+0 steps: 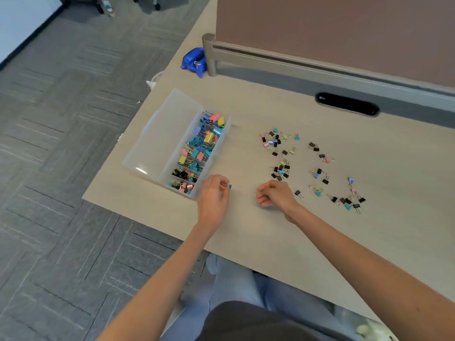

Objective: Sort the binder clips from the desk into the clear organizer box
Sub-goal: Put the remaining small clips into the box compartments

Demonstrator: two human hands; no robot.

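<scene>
Beside the box's (160, 143) near end, the left hand (213, 195) pinches a teal clip (230, 186); the right hand (275, 195) rests curled on the desk (246, 232), whether holding anything I cannot tell, loose clips (273, 142) just beyond

Bare forearms reaching forward, left hand (213, 194) pinching a teal clip (230, 186), right hand (275, 194) loosely fisted, knuckles up

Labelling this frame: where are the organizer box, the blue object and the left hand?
organizer box (157, 141), head view, open lid.
blue object (193, 61), head view, its middle.
left hand (213, 196), head view, back of hand.
</scene>
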